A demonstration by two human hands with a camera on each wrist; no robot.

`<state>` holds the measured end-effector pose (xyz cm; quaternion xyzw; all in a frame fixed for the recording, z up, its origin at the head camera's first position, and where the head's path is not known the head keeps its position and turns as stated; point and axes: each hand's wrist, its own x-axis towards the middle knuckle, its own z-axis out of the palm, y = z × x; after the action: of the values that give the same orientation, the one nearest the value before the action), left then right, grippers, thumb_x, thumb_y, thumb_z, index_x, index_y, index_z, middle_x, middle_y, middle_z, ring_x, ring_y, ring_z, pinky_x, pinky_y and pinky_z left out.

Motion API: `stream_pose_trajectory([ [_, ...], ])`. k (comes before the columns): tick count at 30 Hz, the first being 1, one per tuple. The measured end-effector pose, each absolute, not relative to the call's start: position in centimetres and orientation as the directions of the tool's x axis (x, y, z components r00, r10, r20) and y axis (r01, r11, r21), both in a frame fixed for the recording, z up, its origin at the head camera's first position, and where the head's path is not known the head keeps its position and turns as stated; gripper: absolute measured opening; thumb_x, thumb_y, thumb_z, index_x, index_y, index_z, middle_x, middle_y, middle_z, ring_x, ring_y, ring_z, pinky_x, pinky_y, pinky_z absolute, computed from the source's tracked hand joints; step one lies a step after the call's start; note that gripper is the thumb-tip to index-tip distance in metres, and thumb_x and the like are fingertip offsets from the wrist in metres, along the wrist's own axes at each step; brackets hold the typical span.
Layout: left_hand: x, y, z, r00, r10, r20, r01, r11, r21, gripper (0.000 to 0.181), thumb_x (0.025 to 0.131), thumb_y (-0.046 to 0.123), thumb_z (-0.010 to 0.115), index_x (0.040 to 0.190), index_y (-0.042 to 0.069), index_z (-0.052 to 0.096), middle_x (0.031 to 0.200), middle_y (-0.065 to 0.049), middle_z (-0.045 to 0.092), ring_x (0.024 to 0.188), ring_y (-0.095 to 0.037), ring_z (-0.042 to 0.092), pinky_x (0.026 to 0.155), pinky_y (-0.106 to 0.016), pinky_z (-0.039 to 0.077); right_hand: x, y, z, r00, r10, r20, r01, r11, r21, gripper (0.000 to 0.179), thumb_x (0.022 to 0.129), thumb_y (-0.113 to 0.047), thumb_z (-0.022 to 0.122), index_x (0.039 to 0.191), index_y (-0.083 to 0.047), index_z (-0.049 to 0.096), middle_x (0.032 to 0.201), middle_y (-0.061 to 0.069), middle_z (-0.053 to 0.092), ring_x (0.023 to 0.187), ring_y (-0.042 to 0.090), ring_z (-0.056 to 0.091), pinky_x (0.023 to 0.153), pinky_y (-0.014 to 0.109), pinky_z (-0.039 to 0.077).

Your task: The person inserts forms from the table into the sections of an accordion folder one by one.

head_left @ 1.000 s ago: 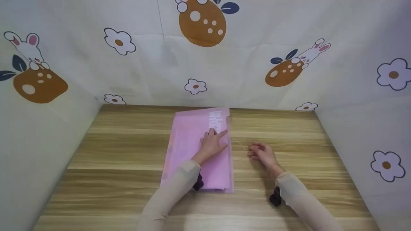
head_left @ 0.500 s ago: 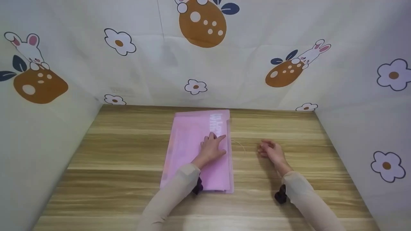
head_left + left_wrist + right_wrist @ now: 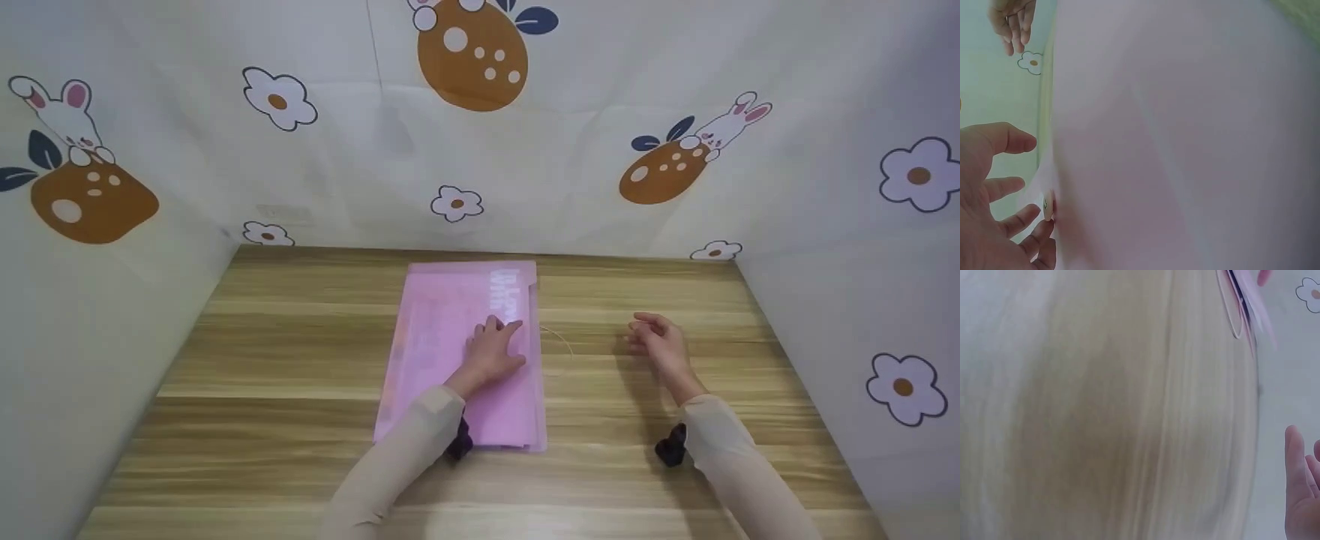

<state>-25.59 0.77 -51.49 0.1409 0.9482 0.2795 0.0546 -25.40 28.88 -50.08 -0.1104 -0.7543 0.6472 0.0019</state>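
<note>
A pink folder [image 3: 442, 307] with white lettering lies flat on the wooden table, its long side running away from me. My left hand [image 3: 491, 356] rests on its right half with spread fingers, gripping nothing. In the left wrist view, a small round pale button [image 3: 1048, 204] shows beside the fingertips on the folder. A thin elastic cord [image 3: 559, 337] loops out from the folder's right edge onto the table. To the right of the cord, apart from it, my right hand [image 3: 664, 349] hovers with loosely bent fingers and nothing visible in them.
Around the table [image 3: 285, 352] stand pale curtain walls [image 3: 337, 150] printed with rabbits, fruit and flowers, at the back, left and right. A black wrist camera [image 3: 671, 445] sits under the right sleeve, with another [image 3: 460, 442] under the left.
My right hand has moved right, away from the elastic cord. The folder's far edge has settled lower, and my left hand has slid slightly toward me on the cover.
</note>
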Motion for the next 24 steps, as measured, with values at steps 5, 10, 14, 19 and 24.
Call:
stream_pose_trajectory([
  [5,-25.5,0.7,-51.3,-0.956,0.293,-0.025,0.232,0.802,0.551,0.063,0.072,0.027,0.064,0.131,0.016,0.044,0.109,-0.009,0.041,0.094,-0.025,0.038,0.072,-0.038,0.033,-25.5,29.8,-49.3,-0.977,0.182,-0.11,0.137,0.146,-0.98,0.039,0.089,-0.011,0.05,0.121,0.01,0.042,0.099,0.013,0.055,0.082,0.022,0.06,0.075,0.039,0.045],
  [10,-25.3,0.6,-50.6,-0.953,0.301,-0.022,0.24,0.801,0.549,0.062,0.073,0.029,0.063,0.131,0.016,0.043,0.11,-0.009,0.042,0.095,-0.025,0.038,0.074,-0.039,0.031,-27.6,33.0,-52.4,-0.983,0.174,-0.06,0.075,0.082,-0.994,0.04,0.087,-0.016,0.055,0.118,0.006,0.046,0.1,0.015,0.055,0.083,0.026,0.059,0.073,0.038,0.046],
  [14,-25.3,0.2,-49.7,-0.951,0.309,0.017,0.267,0.791,0.55,0.061,0.075,0.031,0.062,0.131,0.016,0.044,0.114,-0.01,0.042,0.1,-0.026,0.037,0.075,-0.04,0.028,-30.6,36.7,-57.0,-0.978,0.209,0.014,0.009,0.109,-0.994,0.047,0.082,-0.027,0.061,0.117,0.003,0.049,0.102,0.019,0.055,0.079,0.025,0.061,0.064,0.031,0.048],
  [19,-25.7,-0.8,-48.7,-0.946,0.286,0.152,0.321,0.775,0.544,0.059,0.076,0.033,0.06,0.131,0.016,0.044,0.12,-0.01,0.039,0.105,-0.026,0.034,0.076,-0.041,0.027,-31.0,38.5,-56.9,-0.968,0.217,0.125,-0.061,0.279,-0.958,0.047,0.081,-0.035,0.06,0.115,-0.004,0.054,0.101,0.012,0.056,0.079,0.018,0.061,0.062,0.023,0.048],
  [24,-26.6,-2.5,-47.9,-0.918,0.245,0.313,0.375,0.795,0.478,0.059,0.08,0.036,0.057,0.133,0.018,0.04,0.13,-0.012,0.03,0.117,-0.027,0.026,0.082,-0.044,0.026,-27.7,36.3,-50.2,-0.955,0.133,0.264,-0.17,0.484,-0.858,0.038,0.086,-0.022,0.056,0.115,0.002,0.053,0.104,0.016,0.056,0.087,0.022,0.058,0.072,0.028,0.046],
])
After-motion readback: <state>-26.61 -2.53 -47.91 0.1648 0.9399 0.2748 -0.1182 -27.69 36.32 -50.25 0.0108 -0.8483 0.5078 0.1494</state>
